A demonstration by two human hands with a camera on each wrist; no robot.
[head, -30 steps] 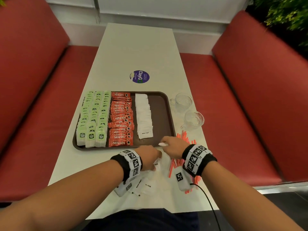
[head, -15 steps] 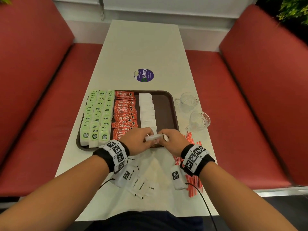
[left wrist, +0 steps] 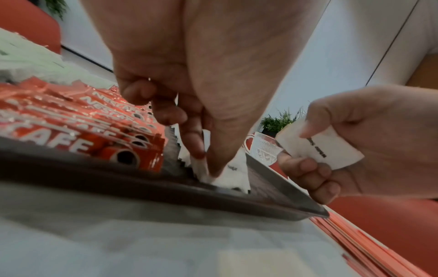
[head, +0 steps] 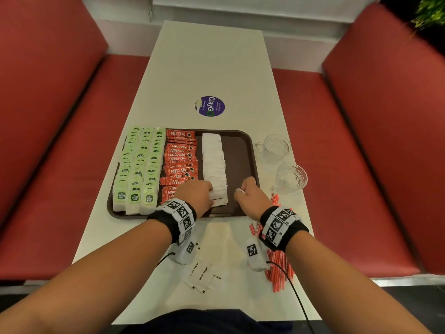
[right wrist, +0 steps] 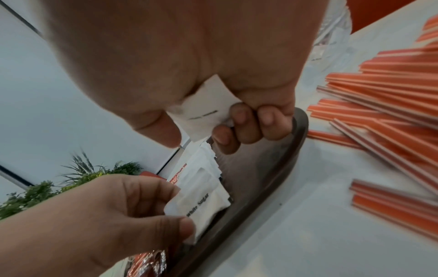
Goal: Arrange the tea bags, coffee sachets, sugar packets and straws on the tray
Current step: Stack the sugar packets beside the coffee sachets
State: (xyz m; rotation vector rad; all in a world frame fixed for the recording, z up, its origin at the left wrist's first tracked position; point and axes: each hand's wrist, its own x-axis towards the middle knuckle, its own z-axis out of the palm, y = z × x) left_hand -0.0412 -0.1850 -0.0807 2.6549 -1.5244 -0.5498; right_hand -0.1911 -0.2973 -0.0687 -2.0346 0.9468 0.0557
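Note:
The brown tray (head: 240, 160) holds rows of green tea bags (head: 142, 165), red coffee sachets (head: 180, 162) and white sugar packets (head: 214, 160). At the near end of the sugar row my left hand (head: 210, 192) pinches one sugar packet (right wrist: 201, 209) between thumb and fingers. My right hand (head: 240, 190) hovers over the bare right strip of the tray, its fingers curled round a few more sugar packets (right wrist: 206, 106). Loose sugar packets (head: 204, 276) lie on the table near me. Red straws (head: 280, 263) are scattered under my right wrist.
Two glass cups (head: 274, 148) (head: 291, 178) stand on the table just right of the tray. A round purple sticker (head: 210, 106) sits beyond the tray. Red bench seats (head: 337, 165) flank the white table (head: 212, 56).
Both hands moved forward from the table's near edge onto the tray. They parted: the left carried a packet to the sugar row, the right kept the others.

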